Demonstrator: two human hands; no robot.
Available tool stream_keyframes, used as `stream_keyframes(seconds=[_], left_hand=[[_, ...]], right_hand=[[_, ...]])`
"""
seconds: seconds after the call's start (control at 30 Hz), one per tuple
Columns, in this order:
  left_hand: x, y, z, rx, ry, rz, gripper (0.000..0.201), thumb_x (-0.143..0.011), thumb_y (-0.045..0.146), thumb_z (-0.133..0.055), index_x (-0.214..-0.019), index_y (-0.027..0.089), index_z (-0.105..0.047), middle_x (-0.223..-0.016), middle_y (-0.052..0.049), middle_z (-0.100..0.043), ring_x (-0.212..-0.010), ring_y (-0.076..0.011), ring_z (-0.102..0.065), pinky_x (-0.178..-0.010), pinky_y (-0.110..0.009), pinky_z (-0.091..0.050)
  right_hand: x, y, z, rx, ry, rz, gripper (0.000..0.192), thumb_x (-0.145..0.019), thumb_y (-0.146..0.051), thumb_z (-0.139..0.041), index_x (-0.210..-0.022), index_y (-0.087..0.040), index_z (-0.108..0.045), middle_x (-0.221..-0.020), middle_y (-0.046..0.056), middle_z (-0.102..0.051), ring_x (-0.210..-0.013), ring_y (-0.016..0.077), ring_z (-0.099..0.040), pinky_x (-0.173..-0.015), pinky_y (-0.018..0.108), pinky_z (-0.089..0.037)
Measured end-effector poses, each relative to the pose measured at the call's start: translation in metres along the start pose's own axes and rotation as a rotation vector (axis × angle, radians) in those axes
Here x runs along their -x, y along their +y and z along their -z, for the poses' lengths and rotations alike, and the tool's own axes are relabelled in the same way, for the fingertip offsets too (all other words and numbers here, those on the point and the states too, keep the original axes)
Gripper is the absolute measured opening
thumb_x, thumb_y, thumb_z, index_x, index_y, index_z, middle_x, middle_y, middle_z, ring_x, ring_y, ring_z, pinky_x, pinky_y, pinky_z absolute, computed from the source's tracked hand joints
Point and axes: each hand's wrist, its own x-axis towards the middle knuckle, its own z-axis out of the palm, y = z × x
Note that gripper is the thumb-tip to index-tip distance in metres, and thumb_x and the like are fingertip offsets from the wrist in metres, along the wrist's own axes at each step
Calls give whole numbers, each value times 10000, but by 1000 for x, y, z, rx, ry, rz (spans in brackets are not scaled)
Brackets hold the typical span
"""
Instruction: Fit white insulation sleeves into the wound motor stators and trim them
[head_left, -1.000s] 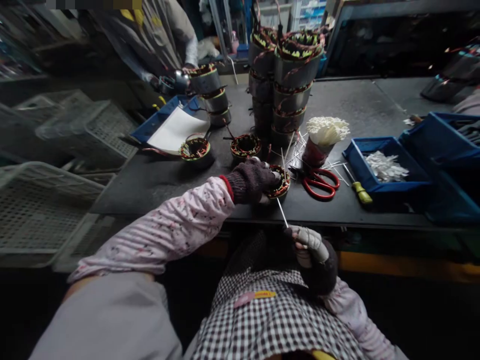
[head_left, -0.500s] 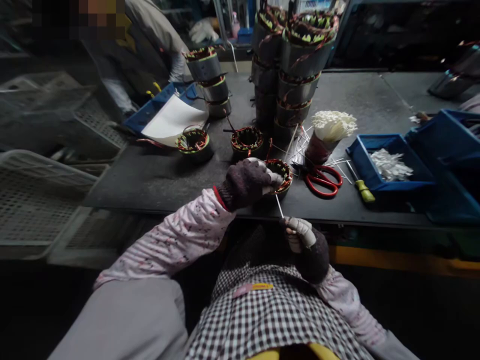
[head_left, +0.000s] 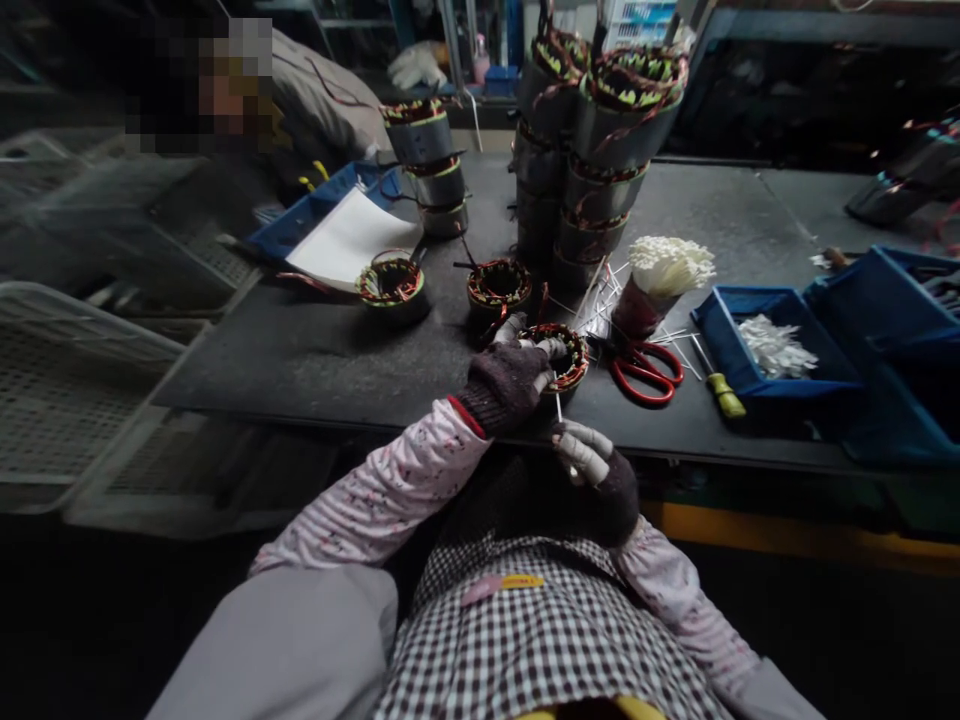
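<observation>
At frame centre a wound motor coil [head_left: 564, 352] sits near the table [head_left: 315, 360] edge. The left hand [head_left: 510, 375] clasps its rim, likely steadying it. Just below, the right hand [head_left: 592, 465] pinches a thin white strip [head_left: 559, 407] angled up toward the coil. Red scissors [head_left: 643, 365] lie just right.

The dark workbench [head_left: 315, 350] carries stators [head_left: 394, 285], scissors [head_left: 645, 368] and blue bins [head_left: 757, 375].

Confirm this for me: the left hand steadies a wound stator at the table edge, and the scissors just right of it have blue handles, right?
Not quite. The head view shows the scissors have red handles. The left hand does steady the stator.
</observation>
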Motion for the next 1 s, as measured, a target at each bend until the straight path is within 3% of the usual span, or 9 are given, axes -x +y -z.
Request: stream_keyframes(seconds=[0.1,0.17,0.3,0.4,0.5,0.6,0.73,0.93,1.0], left_hand=[[4,4,-7,35,40,36,389,-1004,223,-606,-1368,199,-741,-1173,-88,-832,-1222,-290,-746,-1367,-608,-307],[7,5,-10,91,77,103,427,-998,235,-625,-1413,197,-717,-1172,-97,-833,-1175,-294,-764,-1293,-604,-430],[14,5,-18,407,149,198,480,-981,210,-664,-1459,166,-677,-1187,-104,-835,-1124,-249,-786,-1046,-424,-649],[17,1,-23,548,216,144,365,-979,188,-661,-1335,178,-743,-1265,-100,-821,-1169,-235,-781,-1049,-407,-652],[21,-3,-24,572,241,66,178,-957,181,-689,-1079,206,-815,-1130,-68,-850,-1129,-231,-786,-1073,-428,-631],[24,-5,-23,489,247,-30,145,-941,167,-699,-965,233,-827,-1004,-29,-854,-1078,-215,-782,-1122,-450,-586],[24,-6,-23,448,239,-17,186,-919,168,-703,-1011,250,-843,-1023,-22,-856,-1081,-220,-778,-1113,-444,-582],[23,-6,-26,488,243,-11,180,-924,195,-685,-1005,242,-839,-1029,-31,-855,-1095,-223,-773,-1143,-446,-566],[23,-5,-25,510,213,-9,176,-910,201,-701,-1009,250,-837,-1034,-22,-854,-1079,-225,-775,-1170,-453,-550]], right_hand=[[-15,10,-7,79,57,127,314,-1006,-261,-690,-1276,-354,-822,-1246,63,-820,-1080,248,-806,-887,396,-707],[-22,15,-13,72,119,132,275,-998,-261,-686,-1224,-309,-834,-1198,82,-825,-1053,246,-809,-872,391,-706],[-30,13,-15,-125,217,-107,256,-968,-325,-746,-1215,-268,-786,-1110,81,-829,-1002,245,-808,-878,418,-696],[-43,3,-6,-369,221,-360,325,-867,-406,-867,-1118,-236,-749,-904,29,-814,-744,204,-779,-670,336,-665],[-59,-11,6,-420,137,-443,346,-812,-485,-906,-909,-212,-718,-708,-22,-736,-545,152,-671,-519,270,-573],[-66,-23,12,-300,65,-387,315,-844,-489,-878,-919,-209,-757,-737,-4,-747,-588,151,-667,-566,283,-587],[-64,-24,9,-183,77,-312,250,-891,-452,-848,-992,-229,-796,-862,22,-776,-709,166,-697,-642,296,-608],[-70,-10,2,-98,15,-433,348,-890,-535,-818,-996,-205,-784,-790,16,-743,-617,153,-635,-529,266,-538],[-70,-10,3,-54,-1,-387,325,-929,-520,-783,-1031,-211,-781,-834,23,-754,-644,161,-653,-557,283,-562]])
